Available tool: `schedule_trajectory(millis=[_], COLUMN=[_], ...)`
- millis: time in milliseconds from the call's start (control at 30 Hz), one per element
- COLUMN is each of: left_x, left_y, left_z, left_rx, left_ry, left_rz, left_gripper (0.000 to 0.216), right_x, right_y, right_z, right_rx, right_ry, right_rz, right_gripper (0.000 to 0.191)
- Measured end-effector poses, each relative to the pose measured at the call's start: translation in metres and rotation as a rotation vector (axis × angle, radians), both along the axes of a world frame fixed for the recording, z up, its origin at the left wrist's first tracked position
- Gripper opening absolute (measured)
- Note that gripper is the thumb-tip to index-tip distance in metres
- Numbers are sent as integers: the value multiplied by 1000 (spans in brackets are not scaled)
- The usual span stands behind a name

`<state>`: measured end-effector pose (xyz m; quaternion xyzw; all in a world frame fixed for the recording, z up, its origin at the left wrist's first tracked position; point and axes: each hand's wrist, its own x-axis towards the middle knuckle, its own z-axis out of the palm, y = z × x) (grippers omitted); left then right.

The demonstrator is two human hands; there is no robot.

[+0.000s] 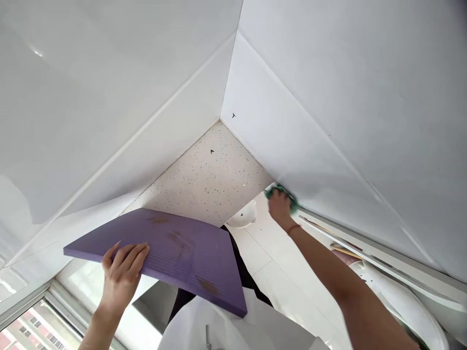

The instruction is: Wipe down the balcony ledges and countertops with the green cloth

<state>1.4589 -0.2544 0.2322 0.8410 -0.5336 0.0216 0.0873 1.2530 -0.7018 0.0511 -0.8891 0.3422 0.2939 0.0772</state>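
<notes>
My left hand [126, 270] is curled over the near edge of a purple foam pad [182, 243], which has fine ribs and several brown smudges on its surface. The pad lies tilted in front of my body and hides what is under it. Off to the right, my right hand [280, 206] grips a bunched green cloth [293, 201]. That cloth touches the lower edge of the right white wall [314, 141], beside the end of the speckled panel [215, 170].
Two glossy white walls meet in a corner ahead, with a left wall [109, 97] beside the pad. A white rail [365, 248] runs under the right wall, above a pale tiled floor [270, 272]. A window [40, 325] shows buildings at lower left.
</notes>
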Motion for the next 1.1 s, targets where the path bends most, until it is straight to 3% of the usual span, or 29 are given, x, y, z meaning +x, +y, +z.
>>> schedule_trajectory(millis=[100, 200, 267, 367, 500, 667, 800, 867, 933, 1000, 1100], left_x=[1, 0, -2, -5, -10, -15, -18, -17, -15, -12, -10], left_y=[-2, -1, 2, 13, 26, 23, 23, 26, 28, 28, 25], left_z=[-1, -1, -1, -3, -6, -5, -4, -6, -7, -9, -10], left_rx=[-21, -21, -24, -19, -21, -33, -38, -39, -40, -39, -52], left_ry=[3, 4, 2, 10, 10, 16, 13, 9, 12, 9, -18], left_rz=[0, 3, -3, -10, 1, 66, 82, 67, 66, 66, 38], left_gripper=[42, 41, 40, 37, 36, 34, 34, 35, 38, 39, 38], right_x=[-76, -71, -31, 60, 182, 274, 306, 294, 252, 180, 46], right_y=[2, 18, 34, 46, 28, 9, 10, 8, 3, -3, -9], right_z=[25, 16, -8, -51, -89, -97, -94, -94, -93, -89, -76], right_rx=[-83, -136, -56, 113, 99, 84, 118, 134, 164, 166, 107], right_ry=[52, -42, -166, -301, -406, -424, -433, -460, -466, -412, -261], right_rz=[-112, -101, 24, 211, 204, 190, 217, 236, 253, 186, -91], right_gripper=[36, 47, 55, 66, 71, 74, 72, 71, 69, 71, 71])
